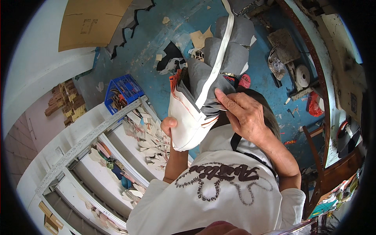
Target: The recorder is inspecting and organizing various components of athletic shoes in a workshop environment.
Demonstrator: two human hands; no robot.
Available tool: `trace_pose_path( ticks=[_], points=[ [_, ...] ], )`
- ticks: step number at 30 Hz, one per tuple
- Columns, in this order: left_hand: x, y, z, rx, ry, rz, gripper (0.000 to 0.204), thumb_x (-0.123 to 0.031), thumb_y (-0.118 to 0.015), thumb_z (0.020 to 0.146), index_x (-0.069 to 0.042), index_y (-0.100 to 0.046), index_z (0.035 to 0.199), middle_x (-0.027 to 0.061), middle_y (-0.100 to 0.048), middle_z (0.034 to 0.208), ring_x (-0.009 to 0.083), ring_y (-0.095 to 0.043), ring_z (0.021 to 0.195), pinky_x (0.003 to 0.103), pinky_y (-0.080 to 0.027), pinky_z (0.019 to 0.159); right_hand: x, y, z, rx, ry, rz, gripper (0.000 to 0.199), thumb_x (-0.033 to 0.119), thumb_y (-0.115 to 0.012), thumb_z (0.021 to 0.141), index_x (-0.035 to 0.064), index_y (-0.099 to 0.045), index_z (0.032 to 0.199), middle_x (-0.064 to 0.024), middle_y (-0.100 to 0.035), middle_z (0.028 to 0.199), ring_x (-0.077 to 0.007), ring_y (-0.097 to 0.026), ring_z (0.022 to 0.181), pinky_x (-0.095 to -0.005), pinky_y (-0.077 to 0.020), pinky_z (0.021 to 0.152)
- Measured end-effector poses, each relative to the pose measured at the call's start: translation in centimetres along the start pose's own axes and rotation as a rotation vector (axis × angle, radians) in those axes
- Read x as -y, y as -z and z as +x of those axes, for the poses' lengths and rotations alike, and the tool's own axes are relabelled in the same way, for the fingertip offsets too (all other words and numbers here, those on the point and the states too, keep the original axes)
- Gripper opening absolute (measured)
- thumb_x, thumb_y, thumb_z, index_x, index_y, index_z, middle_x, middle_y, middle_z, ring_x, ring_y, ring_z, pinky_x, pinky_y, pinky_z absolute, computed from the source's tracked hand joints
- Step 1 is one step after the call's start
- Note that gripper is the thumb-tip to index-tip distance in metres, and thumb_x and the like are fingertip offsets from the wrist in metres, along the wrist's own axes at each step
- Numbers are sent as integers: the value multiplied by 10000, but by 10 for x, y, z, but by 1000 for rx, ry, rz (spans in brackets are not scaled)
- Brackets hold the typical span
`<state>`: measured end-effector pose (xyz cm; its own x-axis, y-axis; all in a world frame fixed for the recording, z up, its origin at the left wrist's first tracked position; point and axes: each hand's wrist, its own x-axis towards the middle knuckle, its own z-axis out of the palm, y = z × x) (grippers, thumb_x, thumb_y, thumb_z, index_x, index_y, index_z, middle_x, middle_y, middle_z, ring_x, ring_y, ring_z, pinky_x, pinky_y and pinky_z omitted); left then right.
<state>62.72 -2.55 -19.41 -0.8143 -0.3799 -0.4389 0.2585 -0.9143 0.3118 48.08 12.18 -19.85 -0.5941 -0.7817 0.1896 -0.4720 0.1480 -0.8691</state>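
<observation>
I hold up a thick bundle of cut pieces [196, 109] in front of my chest: white sheets on the outside, grey pieces fanning out at the top [235, 43], orange edges at the left. A white strip [219, 55] runs lengthwise over the grey pieces. My left hand [169, 126] grips the bundle's lower left side from behind, only the thumb and knuckles showing. My right hand [243, 113] lies on the right side, fingertips pinching the grey top layers near the strip. My white printed shirt [219, 188] fills the lower middle.
A white shelf rack [94, 156] full of cut pieces stands at the lower left, with a blue plastic crate [124, 90] beyond it. Scraps litter the blue floor [156, 47]. Cardboard [94, 23] leans at the top left. A wooden chair [325, 164] and a cluttered workbench [333, 58] stand on the right.
</observation>
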Motion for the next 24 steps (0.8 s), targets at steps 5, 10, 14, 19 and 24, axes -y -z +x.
trace_pose_path(
  ticks=[5, 10, 14, 19, 24],
  points=[
    [-6, -2, 7, 162, 140, -137, 700, -171, -465, 577, 4, -282, 1229, 242, -408, 1157, 363, -458, 1009, 454, -329, 906, 5, 1, 1, 6, -135, 175, 503, 23, -629, 610, 67, -511, 1096, -92, -518, 778, -206, -511, 662, -295, -431, 592],
    [-5, -8, 8, 114, 48, -134, 711, -29, -462, 551, 29, -244, 1226, 257, -420, 1129, 364, -475, 992, 417, -373, 882, 10, -2, 5, -91, 39, -100, 456, 51, -595, 632, 72, -521, 1081, -81, -494, 789, -187, -470, 639, -294, -404, 580],
    [-5, -11, 10, 106, 2, -92, 723, -15, -454, 543, 26, -234, 1231, 261, -412, 1135, 364, -475, 992, 417, -368, 885, 13, 3, 9, -44, 152, -265, 476, 55, -595, 572, 60, -550, 1045, -55, -500, 784, -169, -476, 650, -278, -379, 545],
    [-6, -7, 11, 78, 50, -28, 719, -33, -473, 547, 53, -234, 1219, 267, -417, 1123, 361, -475, 989, 415, -365, 887, 17, 1, 13, 17, 193, -280, 474, 95, -563, 565, 47, -552, 1037, -54, -500, 792, -161, -478, 663, -268, -356, 559],
    [-2, -4, 10, 14, 56, -67, 713, -58, -486, 549, 54, -243, 1210, 261, -428, 1109, 356, -485, 972, 408, -393, 859, 18, -9, 14, 9, 152, -269, 499, 76, -568, 560, 20, -525, 1054, -70, -500, 792, -164, -483, 618, -264, -419, 532]
  ],
)
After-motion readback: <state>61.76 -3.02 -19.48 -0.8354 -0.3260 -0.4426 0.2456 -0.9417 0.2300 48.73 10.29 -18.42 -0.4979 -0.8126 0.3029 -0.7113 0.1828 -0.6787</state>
